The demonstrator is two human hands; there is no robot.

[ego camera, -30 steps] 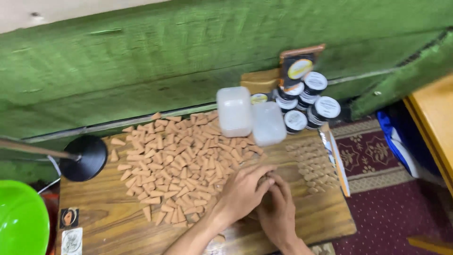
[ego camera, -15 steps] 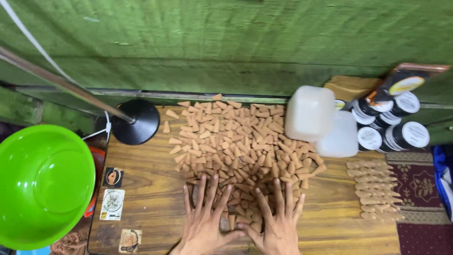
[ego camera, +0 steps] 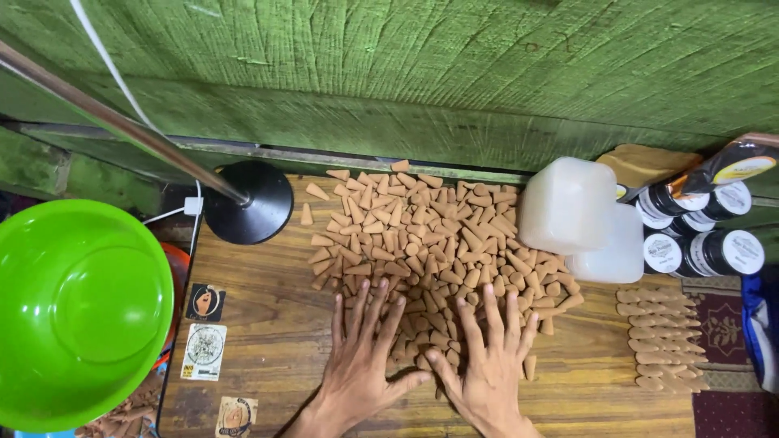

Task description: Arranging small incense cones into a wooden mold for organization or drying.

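Pressing flat as before, the left hand and right hand (fingers splayed, gripping nothing) cover the cone pile.

Bare wood lies left of cones; tubs block right.

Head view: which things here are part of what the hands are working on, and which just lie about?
In hand:
left hand
right hand
pile of tan cones

Lying about:
green bowl
black lamp base
white tubs
black jars
row of lined-up cones
stickers
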